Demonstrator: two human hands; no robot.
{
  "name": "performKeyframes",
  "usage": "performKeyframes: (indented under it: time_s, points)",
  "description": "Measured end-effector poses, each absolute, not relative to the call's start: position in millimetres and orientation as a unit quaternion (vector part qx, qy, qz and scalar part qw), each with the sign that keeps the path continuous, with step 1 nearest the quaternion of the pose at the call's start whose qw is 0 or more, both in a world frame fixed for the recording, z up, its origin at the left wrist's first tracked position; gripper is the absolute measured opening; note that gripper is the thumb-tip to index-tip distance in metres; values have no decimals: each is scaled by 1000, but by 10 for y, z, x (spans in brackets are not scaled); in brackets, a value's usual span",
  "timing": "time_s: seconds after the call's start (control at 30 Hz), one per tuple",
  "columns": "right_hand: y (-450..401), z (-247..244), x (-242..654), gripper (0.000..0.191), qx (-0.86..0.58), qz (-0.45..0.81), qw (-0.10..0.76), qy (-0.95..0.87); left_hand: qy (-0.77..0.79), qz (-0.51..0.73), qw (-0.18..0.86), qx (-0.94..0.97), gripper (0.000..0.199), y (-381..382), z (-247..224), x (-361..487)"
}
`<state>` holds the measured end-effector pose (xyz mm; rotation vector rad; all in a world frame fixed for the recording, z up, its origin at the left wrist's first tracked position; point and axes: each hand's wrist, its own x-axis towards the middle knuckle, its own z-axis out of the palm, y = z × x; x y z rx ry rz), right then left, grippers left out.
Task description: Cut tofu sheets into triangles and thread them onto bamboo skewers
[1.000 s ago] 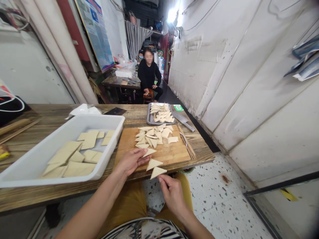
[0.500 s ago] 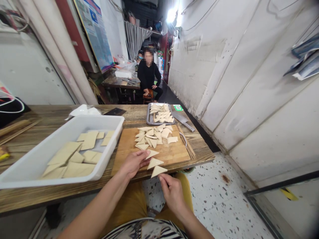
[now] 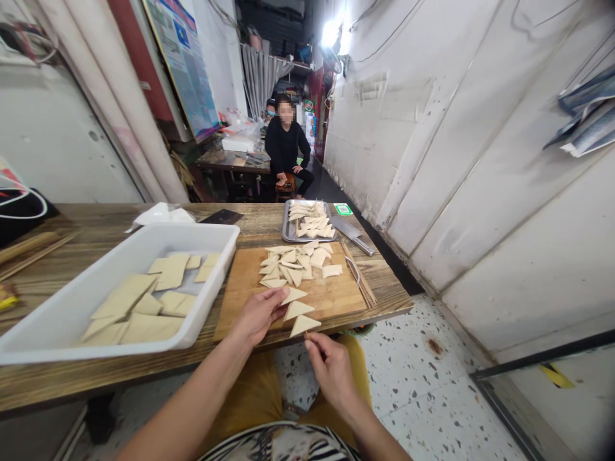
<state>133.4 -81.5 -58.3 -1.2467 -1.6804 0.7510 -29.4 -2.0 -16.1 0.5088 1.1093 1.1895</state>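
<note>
My left hand (image 3: 258, 315) is over the front of the wooden cutting board (image 3: 334, 296), its fingertips pressed on a pale triangle of tofu (image 3: 293, 295). Two more triangles (image 3: 298, 310) line up below it, held above the board's front edge. My right hand (image 3: 331, 371) pinches a thin wooden stick (image 3: 308, 337) under the lowest triangle. The triangles seem threaded on this stick, but the stick's upper part is hidden. A loose heap of triangles (image 3: 293, 266) lies on the board just beyond my left fingers.
On the left, a white plastic tub (image 3: 192, 229) holds large tofu slabs (image 3: 139, 307). A steel tray (image 3: 285, 224) of triangles and a cleaver (image 3: 348, 228) sit at the far end of the wooden table (image 3: 110, 221). Beyond, a seated person (image 3: 284, 144) faces me. A wall runs along the right.
The three held triangles have drawn closer together along their row. More of the stick shows near my right fingers. My hands and the view have shifted only slightly.
</note>
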Motion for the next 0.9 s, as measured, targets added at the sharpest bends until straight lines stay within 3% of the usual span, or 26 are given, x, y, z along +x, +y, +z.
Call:
performKeyframes:
  time_s: [0.2,0.43,0.53,0.73,0.9]
  points:
    - [-842,-640,1391,21,-529,290,401,-689,488,554,644,202,14,18,-149,-395]
    - [-846,-688,1448,20,-524,300,425,-674,522,552,597,258,28,42,-193,-401]
    - [-823,-662,1489,21,-522,288,450,-665,560,551,513,345,36,43,-163,-403]
    - [-408,-398,1707,22,-536,203,462,-677,698,463,199,509,43,-27,-252,-628]
    - [504,-50,1802,24,-576,103,372,-721,705,448,148,530,43,-33,-533,-742]
